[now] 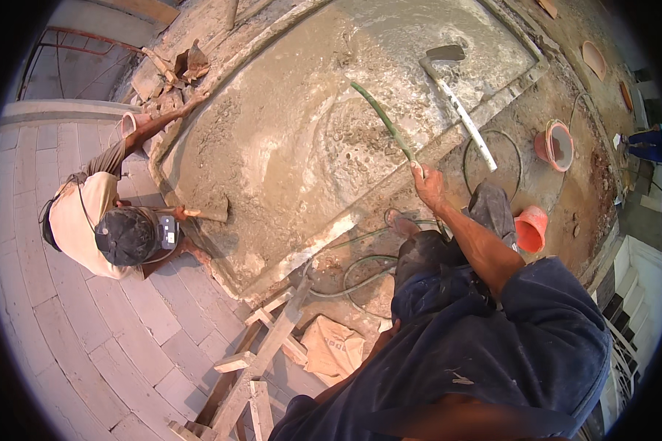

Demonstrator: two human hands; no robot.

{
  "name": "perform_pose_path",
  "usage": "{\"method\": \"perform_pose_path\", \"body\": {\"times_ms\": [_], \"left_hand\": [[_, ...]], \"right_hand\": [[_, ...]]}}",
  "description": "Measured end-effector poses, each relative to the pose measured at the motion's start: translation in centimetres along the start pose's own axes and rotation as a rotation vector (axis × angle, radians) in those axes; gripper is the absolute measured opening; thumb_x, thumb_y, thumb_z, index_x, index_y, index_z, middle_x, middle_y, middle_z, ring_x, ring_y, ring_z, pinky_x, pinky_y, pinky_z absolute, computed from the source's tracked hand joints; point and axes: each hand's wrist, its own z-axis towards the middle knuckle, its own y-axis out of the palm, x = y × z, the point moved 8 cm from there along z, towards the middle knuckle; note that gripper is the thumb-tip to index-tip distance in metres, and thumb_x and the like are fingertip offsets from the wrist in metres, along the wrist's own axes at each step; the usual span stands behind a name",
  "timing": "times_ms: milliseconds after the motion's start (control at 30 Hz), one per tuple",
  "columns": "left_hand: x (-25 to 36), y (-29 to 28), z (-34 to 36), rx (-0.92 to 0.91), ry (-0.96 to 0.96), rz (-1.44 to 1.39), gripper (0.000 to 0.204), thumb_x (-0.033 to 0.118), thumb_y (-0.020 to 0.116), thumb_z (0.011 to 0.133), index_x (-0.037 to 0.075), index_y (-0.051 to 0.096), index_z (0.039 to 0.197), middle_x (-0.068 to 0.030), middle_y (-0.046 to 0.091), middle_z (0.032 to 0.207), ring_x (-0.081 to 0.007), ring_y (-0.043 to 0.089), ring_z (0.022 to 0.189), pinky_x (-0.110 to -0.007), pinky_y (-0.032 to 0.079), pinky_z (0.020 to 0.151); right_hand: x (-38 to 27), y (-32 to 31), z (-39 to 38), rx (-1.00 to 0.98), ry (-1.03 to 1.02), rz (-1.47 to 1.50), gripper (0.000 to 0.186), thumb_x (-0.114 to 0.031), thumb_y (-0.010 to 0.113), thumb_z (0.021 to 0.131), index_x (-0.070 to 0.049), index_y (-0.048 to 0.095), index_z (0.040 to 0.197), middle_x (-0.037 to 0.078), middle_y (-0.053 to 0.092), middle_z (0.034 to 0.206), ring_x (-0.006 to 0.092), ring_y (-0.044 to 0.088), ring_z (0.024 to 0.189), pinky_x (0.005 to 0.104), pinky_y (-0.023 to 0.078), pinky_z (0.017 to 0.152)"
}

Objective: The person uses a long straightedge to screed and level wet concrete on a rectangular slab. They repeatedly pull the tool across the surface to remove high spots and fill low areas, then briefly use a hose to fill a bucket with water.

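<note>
Right hand [429, 187] is wrapped snugly around a green hose [382, 117], its end sticking out over the wet grey mix [272, 140]. Left hand [391, 334] is mostly hidden near the hip, so honestly can't tell if it's open or gripping anything. A white-handled hoe [459, 110] lies across the trough edge [509, 92].

The hose [379, 112] is green, the wet mortar [265, 140] grey-brown with paler, shiny streaks. The hoe [459, 110] pairs a white handle with a dark blade. 1 bucket [526, 234] is orange-red, another bucket [540, 147] duller orange (greyish inside). The navy shirt [485, 331] carries pale specks; a co-worker's cap [125, 237] is black. Pale grey blocks [132, 309] show a staggered pattern.
</note>
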Motion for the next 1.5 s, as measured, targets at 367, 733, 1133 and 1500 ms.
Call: {"method": "perform_pose_path", "body": {"times_ms": [367, 733, 1133, 1500], "left_hand": [[8.8, 7.3, -7.7, 0.143, -0.217, -0.147, 0.049, 0.042, 0.059, 0.093, 0.000, 0.061, 0.117, -0.0130, 0.068, 0.110, -0.0266, 0.065, 0.099, -0.039, 0.050, 0.092], [18.2, 3.3, -5.6, 0.214, -0.275, 0.372, 0.045, 0.037, 0.059, 0.092, 0.001, 0.060, 0.119, -0.0130, 0.068, 0.109, -0.0269, 0.065, 0.096, -0.039, 0.051, 0.090], [24.0, 8.3, -6.5, 0.348, 0.026, 0.646, 0.041, 0.033, 0.058, 0.091, 0.001, 0.062, 0.115, -0.0129, 0.069, 0.105, -0.0266, 0.066, 0.092, -0.038, 0.052, 0.086], [14.2, 15.1, -0.1, 0.271, 0.059, 0.622, 0.037, 0.029, 0.058, 0.089, 0.001, 0.064, 0.112, -0.0128, 0.069, 0.102, -0.0264, 0.066, 0.088, -0.037, 0.053, 0.083]], "right_hand": [[3.4, 1.1, 2.3, -0.132, -0.009, -0.378, 0.052, -0.049, 0.050, 0.092, 0.000, 0.065, 0.087, 0.029, 0.062, 0.073, 0.0484, 0.062, 0.075, 0.0533, 0.049, 0.068], [22.2, -25.5, -12.0, 0.259, 0.531, -0.268, 0.062, -0.051, 0.045, 0.094, 0.005, 0.067, 0.083, 0.033, 0.061, 0.079, 0.0496, 0.060, 0.080, 0.0547, 0.047, 0.074], [37.0, -44.4, -41.9, 0.776, 1.121, -0.414, 0.066, -0.054, 0.048, 0.091, 0.009, 0.067, 0.087, 0.035, 0.063, 0.087, 0.0492, 0.062, 0.089, 0.0532, 0.049, 0.079], [35.7, -65.8, -35.9, 0.740, 0.771, -0.522, 0.060, -0.054, 0.046, 0.093, 0.002, 0.068, 0.095, 0.029, 0.066, 0.085, 0.0447, 0.064, 0.082, 0.0515, 0.050, 0.074]]}}
